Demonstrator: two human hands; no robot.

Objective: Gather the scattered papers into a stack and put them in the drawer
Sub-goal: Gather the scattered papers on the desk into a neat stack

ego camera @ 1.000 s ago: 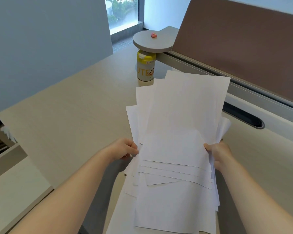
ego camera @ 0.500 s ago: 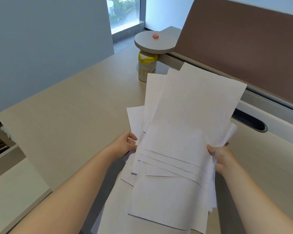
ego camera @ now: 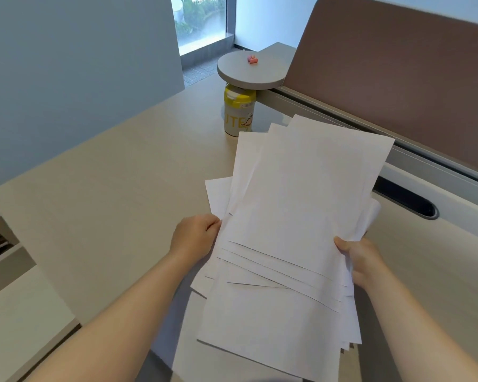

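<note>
Papers [ego camera: 301, 205] now higher, left hand [ego camera: 195, 235] and right hand [ego camera: 362, 257] gripping opposite edges.

Both bare forearms reach forward. The left hand [ego camera: 194, 238] and right hand [ego camera: 362, 260] each have a closed grip on opposite side edges of the papers [ego camera: 295, 230].

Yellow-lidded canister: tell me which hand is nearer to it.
Left. The left hand sits below the canister, slightly to its left; the right hand is farther, across the papers.
</note>
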